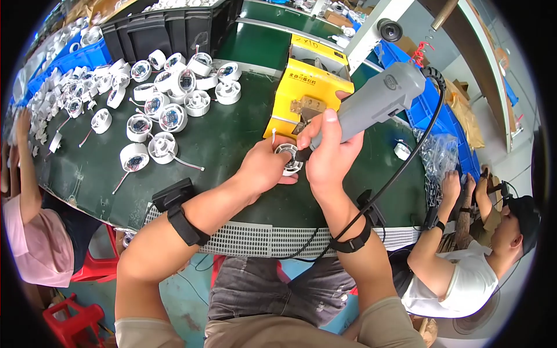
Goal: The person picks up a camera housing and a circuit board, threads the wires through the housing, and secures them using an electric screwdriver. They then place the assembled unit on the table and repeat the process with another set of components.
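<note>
My left hand [266, 163] grips a small round white plastic housing [293, 168] just above the green tabletop. A short white lead stands up by its fingers. Wrapped in my right hand [332, 152] is a grey electric screwdriver [377, 98], tilted with its dark nose down at the housing. The tip itself is hidden, so I cannot tell whether it touches a screw. Right behind both hands stands a yellow screw feeder [307, 84] with a metal block on its front. Many similar white housings [173, 118], some with circuit boards and wires, lie piled to the left.
A black crate [168, 35] stands at the back left, beside blue bins. A black cable [406, 162] hangs from the screwdriver across my right forearm. One white part [401, 151] lies on the right near clear plastic bags [438, 156]. People work on both sides.
</note>
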Demonstrator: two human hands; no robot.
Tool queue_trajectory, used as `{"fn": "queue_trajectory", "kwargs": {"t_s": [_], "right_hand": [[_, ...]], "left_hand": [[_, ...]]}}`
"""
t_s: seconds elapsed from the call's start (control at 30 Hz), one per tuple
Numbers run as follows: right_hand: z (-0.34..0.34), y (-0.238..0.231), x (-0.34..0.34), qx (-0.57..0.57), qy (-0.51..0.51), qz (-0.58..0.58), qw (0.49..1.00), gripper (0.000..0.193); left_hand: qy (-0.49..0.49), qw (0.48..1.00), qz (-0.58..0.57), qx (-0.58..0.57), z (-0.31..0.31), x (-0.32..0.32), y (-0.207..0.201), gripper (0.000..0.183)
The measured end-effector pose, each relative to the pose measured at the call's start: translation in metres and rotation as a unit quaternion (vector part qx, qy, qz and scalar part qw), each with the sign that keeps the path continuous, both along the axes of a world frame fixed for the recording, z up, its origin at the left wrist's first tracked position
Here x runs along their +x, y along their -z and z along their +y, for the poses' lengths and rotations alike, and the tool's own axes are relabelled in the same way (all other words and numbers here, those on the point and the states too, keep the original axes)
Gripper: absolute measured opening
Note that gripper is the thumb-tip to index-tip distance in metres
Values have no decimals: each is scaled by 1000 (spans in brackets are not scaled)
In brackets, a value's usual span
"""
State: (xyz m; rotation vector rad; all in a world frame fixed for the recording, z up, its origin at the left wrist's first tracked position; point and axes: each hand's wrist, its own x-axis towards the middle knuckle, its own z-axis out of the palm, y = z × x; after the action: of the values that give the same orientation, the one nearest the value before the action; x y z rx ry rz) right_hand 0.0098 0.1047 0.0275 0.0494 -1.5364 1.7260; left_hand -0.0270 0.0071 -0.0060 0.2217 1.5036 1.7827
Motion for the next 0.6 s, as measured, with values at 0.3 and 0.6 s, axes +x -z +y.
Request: {"fn": "queue_trajectory", "kwargs": {"t_s": [0.3, 0.6], "right_hand": [[11, 5, 6, 36, -29, 9, 999, 29], [131, 7, 37, 255, 194, -92, 943, 52]], "left_hand": [[6, 1000, 21, 17, 13, -1, 2, 27], [-127, 742, 496, -432, -98, -79, -30, 45]]}}
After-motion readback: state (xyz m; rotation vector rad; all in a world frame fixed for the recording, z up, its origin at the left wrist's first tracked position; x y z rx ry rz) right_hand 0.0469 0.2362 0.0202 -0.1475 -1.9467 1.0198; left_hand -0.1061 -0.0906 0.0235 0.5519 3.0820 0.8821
